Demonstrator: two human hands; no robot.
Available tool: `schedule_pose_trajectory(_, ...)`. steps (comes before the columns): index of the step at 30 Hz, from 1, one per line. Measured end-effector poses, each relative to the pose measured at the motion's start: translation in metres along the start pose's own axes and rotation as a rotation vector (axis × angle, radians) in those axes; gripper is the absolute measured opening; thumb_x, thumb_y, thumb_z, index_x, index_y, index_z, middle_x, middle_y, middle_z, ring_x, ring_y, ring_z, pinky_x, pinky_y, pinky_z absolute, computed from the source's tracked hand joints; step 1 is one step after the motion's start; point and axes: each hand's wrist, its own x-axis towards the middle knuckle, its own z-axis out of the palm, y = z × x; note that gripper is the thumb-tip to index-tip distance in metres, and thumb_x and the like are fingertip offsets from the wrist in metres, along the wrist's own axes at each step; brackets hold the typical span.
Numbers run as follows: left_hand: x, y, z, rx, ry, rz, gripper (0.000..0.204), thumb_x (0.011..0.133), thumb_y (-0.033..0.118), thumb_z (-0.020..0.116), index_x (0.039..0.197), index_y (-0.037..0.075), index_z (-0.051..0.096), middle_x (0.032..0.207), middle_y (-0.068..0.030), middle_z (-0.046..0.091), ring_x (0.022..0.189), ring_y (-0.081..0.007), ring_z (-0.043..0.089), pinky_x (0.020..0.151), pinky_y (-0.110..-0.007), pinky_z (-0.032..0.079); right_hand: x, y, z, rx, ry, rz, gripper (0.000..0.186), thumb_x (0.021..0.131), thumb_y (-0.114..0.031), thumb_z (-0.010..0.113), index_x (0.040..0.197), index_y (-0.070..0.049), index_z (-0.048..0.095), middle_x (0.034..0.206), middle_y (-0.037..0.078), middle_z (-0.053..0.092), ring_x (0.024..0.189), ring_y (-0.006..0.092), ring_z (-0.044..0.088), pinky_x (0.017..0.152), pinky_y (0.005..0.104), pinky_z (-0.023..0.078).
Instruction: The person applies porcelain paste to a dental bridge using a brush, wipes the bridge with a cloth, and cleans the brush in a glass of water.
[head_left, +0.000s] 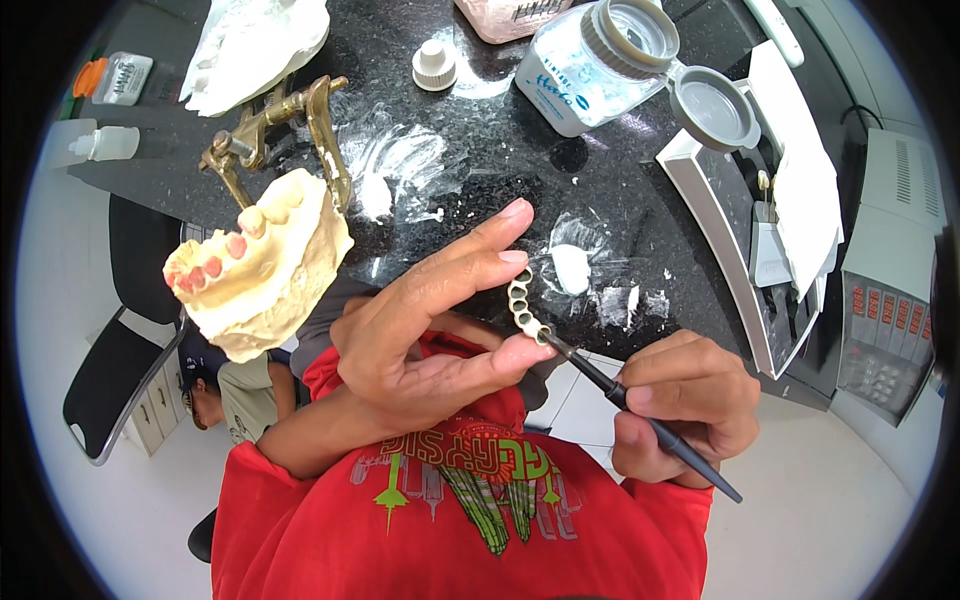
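Note:
My left hand grips a curved row of pale, hollow dental crowns between a finger and the thumb. My right hand holds a dark slim-handled tool, whose thin tip meets the crowns' lower end. Just beyond the crowns on the black speckled worktop lies a blob of white paste. To the left, a cream plaster dental model, some teeth reddish, sits on a brass articulator.
A jar with open lid, pink container, white cap, small bottles and crumpled white sheet line the back. A white stand and grey machine are right. Another person is below left, near a black chair.

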Motion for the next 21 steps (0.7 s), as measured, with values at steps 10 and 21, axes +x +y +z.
schedule_pose_trajectory(10,0.0002,-0.0013,-0.0016,0.004,-0.027,0.020,0.047,0.069,0.002,0.081,0.110,-0.007,0.060,0.117,-0.0275,0.059,0.090,-0.0211,0.069,0.055,-0.019,0.057,-0.0011,-0.0010,0.0000,0.015,0.014,0.013,0.025,0.061,0.005,0.076,0.082,0.001,0.063,0.070,0.011,0.063,0.055,0.0177,0.063,0.046,0.0241,0.050)
schedule_pose_trajectory(21,0.0005,0.0006,0.0001,0.008,-0.002,-0.003,0.046,0.069,0.002,0.080,0.109,-0.007,0.060,0.117,-0.0273,0.059,0.090,-0.0214,0.069,0.056,-0.020,0.057,0.0003,-0.0001,0.0006,0.000,0.011,0.002,0.025,0.062,0.004,0.075,0.083,0.001,0.063,0.069,0.011,0.063,0.055,0.0178,0.063,0.046,0.0242,0.050)
